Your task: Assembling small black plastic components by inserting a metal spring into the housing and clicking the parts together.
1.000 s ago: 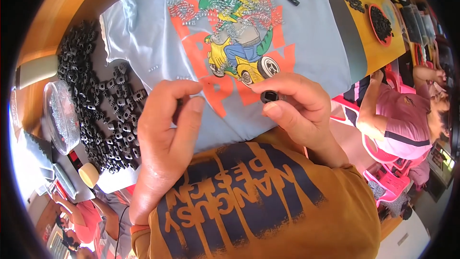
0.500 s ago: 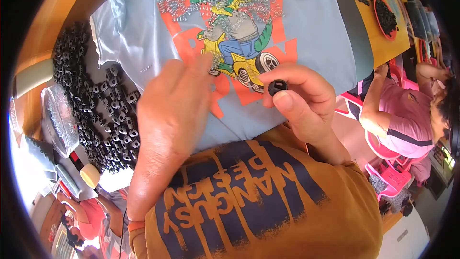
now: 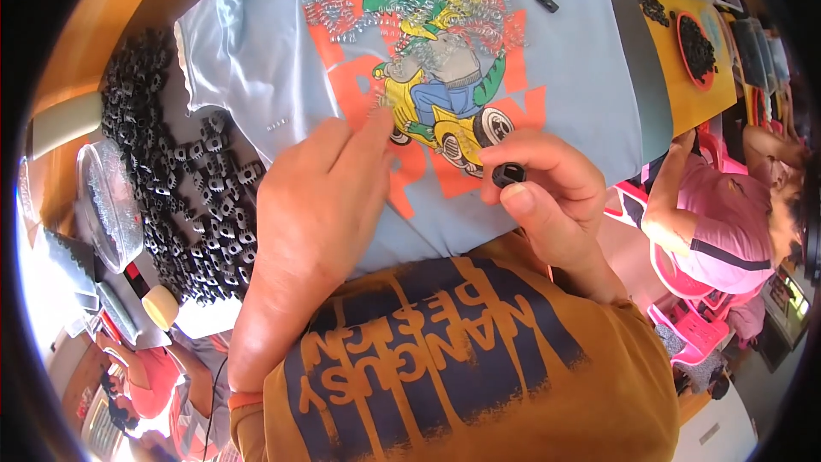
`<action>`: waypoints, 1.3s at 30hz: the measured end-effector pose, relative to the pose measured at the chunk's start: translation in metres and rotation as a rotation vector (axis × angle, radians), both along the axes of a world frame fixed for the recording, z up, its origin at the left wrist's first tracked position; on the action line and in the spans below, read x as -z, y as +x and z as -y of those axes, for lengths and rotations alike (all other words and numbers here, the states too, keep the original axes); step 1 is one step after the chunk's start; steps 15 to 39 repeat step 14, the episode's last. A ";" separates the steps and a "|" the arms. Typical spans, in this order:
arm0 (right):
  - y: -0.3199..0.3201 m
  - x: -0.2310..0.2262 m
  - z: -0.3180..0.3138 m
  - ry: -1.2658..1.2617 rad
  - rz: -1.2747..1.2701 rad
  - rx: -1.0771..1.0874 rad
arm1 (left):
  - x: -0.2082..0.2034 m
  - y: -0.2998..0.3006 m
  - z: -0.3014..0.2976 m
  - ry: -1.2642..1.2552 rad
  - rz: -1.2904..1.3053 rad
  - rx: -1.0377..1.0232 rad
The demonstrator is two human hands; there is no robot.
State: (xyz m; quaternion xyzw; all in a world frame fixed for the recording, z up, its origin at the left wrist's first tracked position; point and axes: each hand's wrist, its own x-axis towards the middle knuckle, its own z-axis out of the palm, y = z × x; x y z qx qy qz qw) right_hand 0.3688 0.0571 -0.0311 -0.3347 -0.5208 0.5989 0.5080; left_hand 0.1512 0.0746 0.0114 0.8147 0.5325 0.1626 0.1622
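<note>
My right hand (image 3: 556, 188) pinches a small rounded black plastic piece (image 3: 509, 174) with a slot in it, between thumb and forefinger. To its left, my left hand (image 3: 321, 192) is turned back-up over the light blue printed cloth (image 3: 590, 77), thumb and forefinger drawn together. Whatever lies between those fingertips is too small and blurred to tell. Many tiny metal springs (image 3: 462, 17) are strewn across the cloth's picture, just beyond the left fingertips. A flat black piece with holes (image 3: 547, 2) lies alone on the cloth's far right.
Left of the cloth spreads a heap of black toothed plastic pieces (image 3: 214, 205), beside a clear container (image 3: 109, 205) of springs. A red bowl (image 3: 706, 77) of black parts stands on a yellow surface (image 3: 676, 103) at far right. Other people sit at right (image 3: 727, 214) and lower left (image 3: 158, 389).
The whole view has shifted, so cloth and hands appear slightly lower and farther right. My left hand, blurred before, shows more sharply. The right hand keeps its hold on the black piece.
</note>
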 end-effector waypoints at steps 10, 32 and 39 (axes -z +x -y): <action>0.001 -0.009 0.001 -0.082 0.069 -0.026 | 0.006 0.012 -0.031 0.126 0.019 -0.025; 0.004 -0.011 0.002 -0.133 0.076 -0.052 | 0.006 0.015 -0.035 0.075 -0.003 -0.001; 0.004 -0.011 0.002 -0.133 0.076 -0.052 | 0.006 0.015 -0.035 0.075 -0.003 -0.001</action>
